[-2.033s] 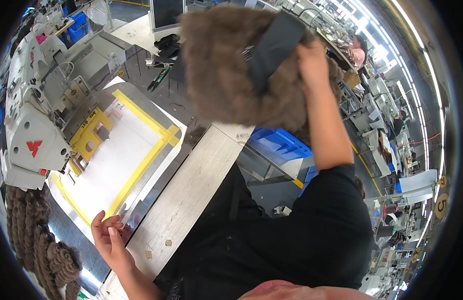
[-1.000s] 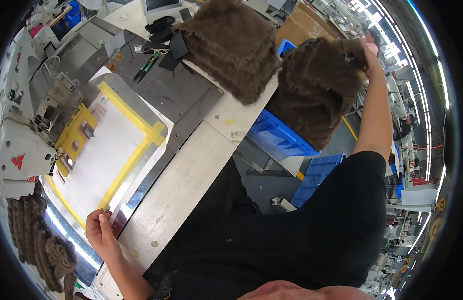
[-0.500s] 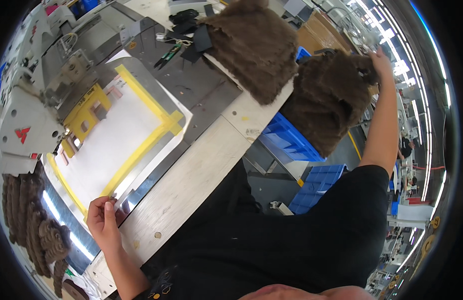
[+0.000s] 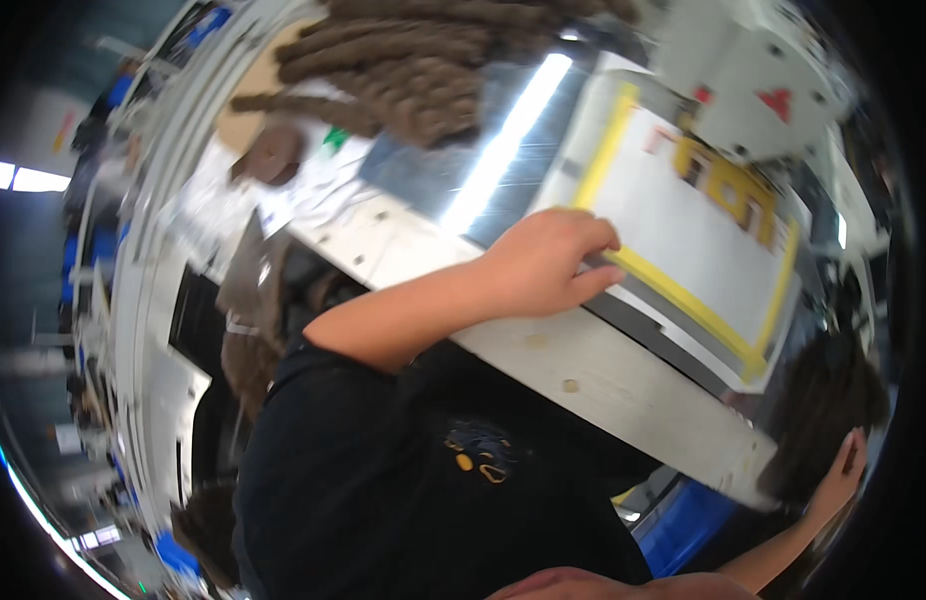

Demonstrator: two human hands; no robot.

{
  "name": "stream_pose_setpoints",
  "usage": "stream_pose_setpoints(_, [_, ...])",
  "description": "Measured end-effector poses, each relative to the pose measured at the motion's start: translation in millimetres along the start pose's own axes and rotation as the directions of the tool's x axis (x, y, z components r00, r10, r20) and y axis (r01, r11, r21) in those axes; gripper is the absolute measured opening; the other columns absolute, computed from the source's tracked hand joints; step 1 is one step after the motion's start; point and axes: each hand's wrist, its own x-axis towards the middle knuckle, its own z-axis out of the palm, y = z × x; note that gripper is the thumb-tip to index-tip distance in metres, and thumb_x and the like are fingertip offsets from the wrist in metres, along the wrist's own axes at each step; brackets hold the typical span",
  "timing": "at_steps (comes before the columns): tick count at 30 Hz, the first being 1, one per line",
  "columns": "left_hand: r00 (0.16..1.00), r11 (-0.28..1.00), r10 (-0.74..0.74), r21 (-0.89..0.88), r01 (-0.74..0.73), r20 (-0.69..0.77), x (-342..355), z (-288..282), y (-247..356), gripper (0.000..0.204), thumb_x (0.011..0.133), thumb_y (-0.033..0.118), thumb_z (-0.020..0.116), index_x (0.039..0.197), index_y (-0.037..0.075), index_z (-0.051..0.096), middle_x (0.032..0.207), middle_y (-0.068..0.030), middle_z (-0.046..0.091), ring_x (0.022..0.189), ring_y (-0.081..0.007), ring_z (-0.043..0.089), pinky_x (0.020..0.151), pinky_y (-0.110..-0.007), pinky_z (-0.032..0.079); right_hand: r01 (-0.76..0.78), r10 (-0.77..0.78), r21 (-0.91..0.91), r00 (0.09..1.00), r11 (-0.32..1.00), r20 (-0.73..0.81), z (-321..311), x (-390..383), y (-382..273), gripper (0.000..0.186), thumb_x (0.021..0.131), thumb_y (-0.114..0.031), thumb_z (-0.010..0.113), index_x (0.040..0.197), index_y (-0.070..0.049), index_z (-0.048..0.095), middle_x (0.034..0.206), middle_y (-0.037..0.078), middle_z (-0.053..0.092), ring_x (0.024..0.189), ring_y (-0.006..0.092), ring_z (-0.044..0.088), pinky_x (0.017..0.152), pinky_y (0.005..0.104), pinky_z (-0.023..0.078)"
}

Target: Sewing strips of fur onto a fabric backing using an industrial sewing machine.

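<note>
Brown roundish object [image 4: 276, 153] beside rumpled white sheets [image 4: 325, 188], and bright lights [image 4: 101, 537] at lower left

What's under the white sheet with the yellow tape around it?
A shiny metal surface shows past the left side of the white sheet. Whatever lies directly beneath is covered, and the left hand hides the near left corner.

view swung left, right hand [image 4: 843, 472] now lower right
</note>
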Motion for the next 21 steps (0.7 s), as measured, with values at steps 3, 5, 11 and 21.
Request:
stream_pose_setpoints(3, [0.943, 0.948, -0.271, 0.118, 0.297, -0.192, -24, -49, -39, 0.028, 0.090, 0.023, 0.075, 0.107, 0.001, 0.071, 0.090, -0.0139, 0.073, 0.083, -0.0249, 0.072, 0.073, -0.037, 0.056, 0.188, -0.219, 0.204, 0.966, 0.961, 0.140, 76, 3, -104, 0.027, 0.106, -0.014, 0.058, 0.123, 0.006, 0.066, 0.135, 0.015, 0.065, 0.123, 0.0258, 0.060, 0.110, 0.0359, 0.042])
stream_pose_setpoints(5, [0.806, 0.864, -0.434, 0.065, 0.499, -0.403, -53, -93, -78, 0.025, 0.093, 0.023, 0.074, 0.106, 0.001, 0.073, 0.091, -0.0134, 0.074, 0.081, -0.0239, 0.072, 0.072, -0.036, 0.055, 0.268, -0.330, 0.277, 0.920, 0.923, 0.210, 105, 6, -154, 0.023, 0.104, -0.011, 0.059, 0.119, 0.006, 0.066, 0.133, 0.016, 0.065, 0.122, 0.0283, 0.061, 0.109, 0.0370, 0.043])
stream_pose_setpoints(11, [0.278, 0.473, -0.411, 0.058, 0.879, -0.868, -213, -233, -160, 0.031, 0.093, 0.031, 0.069, 0.097, 0.002, 0.077, 0.088, -0.0195, 0.075, 0.085, -0.0345, 0.074, 0.079, -0.043, 0.056, 0.352, -0.508, 0.467, 0.819, 0.811, 0.267, 150, 14, -213, 0.020, 0.102, -0.008, 0.059, 0.116, 0.005, 0.066, 0.128, 0.017, 0.067, 0.119, 0.0297, 0.062, 0.107, 0.0385, 0.044])
stream_pose_setpoints(21, [0.225, 0.126, -0.773, 0.204, 0.971, -0.593, -334, -170, -190, 0.058, 0.085, 0.053, 0.074, 0.109, 0.000, 0.073, 0.106, -0.0215, 0.075, 0.105, -0.0373, 0.071, 0.095, -0.043, 0.054, 0.076, -0.373, 0.669, 0.873, 0.740, 0.314, 205, 0, -205, 0.017, 0.106, -0.011, 0.058, 0.113, 0.003, 0.065, 0.119, 0.010, 0.066, 0.112, 0.0200, 0.060, 0.102, 0.0315, 0.045])
